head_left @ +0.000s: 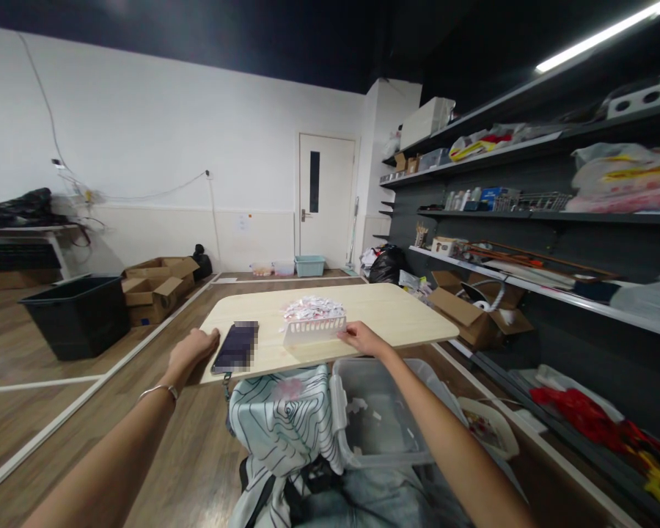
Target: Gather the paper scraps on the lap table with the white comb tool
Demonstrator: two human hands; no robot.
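Head | right fingers (pixel 353 332) at basket (pixel 314 332), grip unclear | phone (pixel 231 352) part-pixelated

No words, brands or numbers can be read. Faint marks (pixel 245 222) on the white wall (pixel 170 139) near the door (pixel 335 202) may be writing, but they are too small to make out from here.

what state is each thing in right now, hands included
door: closed
ceiling light: on
phone: lying flat on the table
white scraps: heaped loosely
basket: right hand at its right end
left hand: fingers curled at the table edge
clear tub: uncovered, white bits inside
black bin: upright, open-topped
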